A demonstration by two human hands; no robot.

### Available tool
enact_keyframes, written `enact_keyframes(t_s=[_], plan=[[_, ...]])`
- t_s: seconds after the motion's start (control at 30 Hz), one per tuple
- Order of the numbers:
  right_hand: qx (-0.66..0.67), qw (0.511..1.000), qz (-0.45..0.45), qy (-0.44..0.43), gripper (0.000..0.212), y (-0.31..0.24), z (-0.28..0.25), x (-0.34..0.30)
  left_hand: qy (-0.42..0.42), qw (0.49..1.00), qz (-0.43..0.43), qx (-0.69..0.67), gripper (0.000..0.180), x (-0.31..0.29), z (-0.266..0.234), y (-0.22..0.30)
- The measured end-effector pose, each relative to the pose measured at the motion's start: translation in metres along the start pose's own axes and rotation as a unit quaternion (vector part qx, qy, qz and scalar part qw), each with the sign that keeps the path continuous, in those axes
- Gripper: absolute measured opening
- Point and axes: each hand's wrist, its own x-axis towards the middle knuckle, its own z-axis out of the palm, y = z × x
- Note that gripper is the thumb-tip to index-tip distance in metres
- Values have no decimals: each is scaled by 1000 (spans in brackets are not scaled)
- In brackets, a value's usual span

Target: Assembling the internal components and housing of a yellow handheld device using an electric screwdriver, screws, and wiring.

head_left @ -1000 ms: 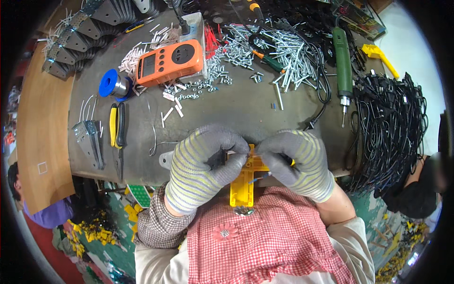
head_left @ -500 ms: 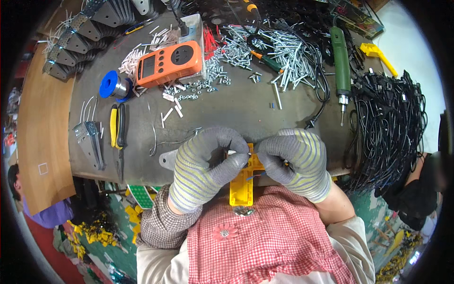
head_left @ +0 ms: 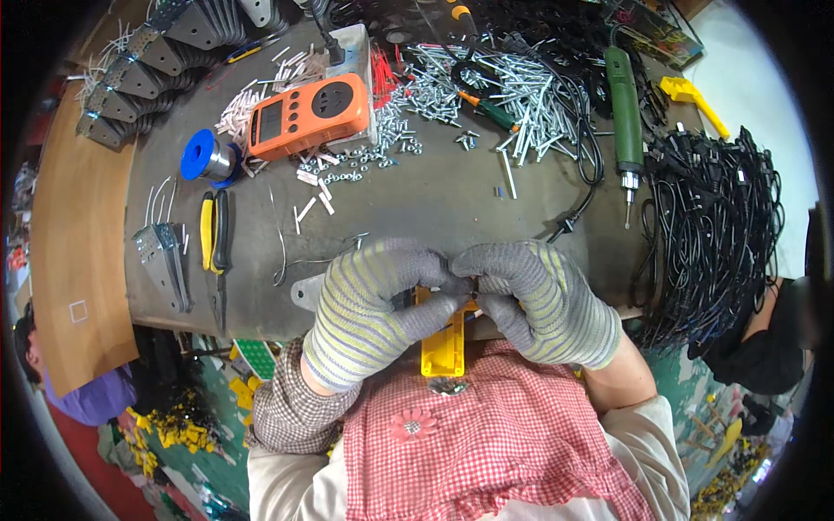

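Observation:
My left hand [head_left: 382, 308] and my right hand [head_left: 547, 304] wear grey gloves with yellow stripes. Their fingertips meet in a pinch at the table's near edge, hiding whatever small piece is between them. Just under them is a yellow plastic housing [head_left: 443, 353], hollow and open on top, its lower end reaching over the checked apron. Its upper part is mostly covered by my fingers. A short dark blue wire [head_left: 473, 315] shows beside the right fingertips. To the left of my left hand lies a grey metal plate with a hole [head_left: 304, 293].
Left on the table are yellow-black pliers [head_left: 214, 239], a metal bracket [head_left: 165, 260] and a solder spool [head_left: 204, 156]. An orange meter [head_left: 308, 115] and piles of screws [head_left: 530, 95] lie beyond. At right are a green electric screwdriver [head_left: 624, 113] and bundled black cables [head_left: 717, 226].
My hands have come together, with the right moving inward to the left fingertips. The white sleeve seen earlier at the left fingertips is now hidden. More of the housing's top is covered.

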Motion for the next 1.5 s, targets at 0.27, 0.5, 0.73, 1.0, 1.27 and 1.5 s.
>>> enact_keyframes(t_s=[0.27,0.5,0.73,1.0,1.27,1.5], plan=[[-1,996,54,-66,50,-1,-3,-3,-29,1000,-8,5,18,0,-1,3],[162,983,78,-17,54,5,3,-12,-17,999,-30,-42,13,-3,4,6],[120,988,97,-25,64,11,-11,-21,-16,1000,-1,-5,14,5,7,13],[56,996,62,-31,21,14,-22,-11,-57,996,-25,-61,88,-9,-4,13],[-25,997,30,-64,22,14,-15,3,38,997,54,-39,64,-8,1,-4],[-21,987,151,-44,19,20,-21,5,-33,994,-24,-101,30,-22,-56,8]])
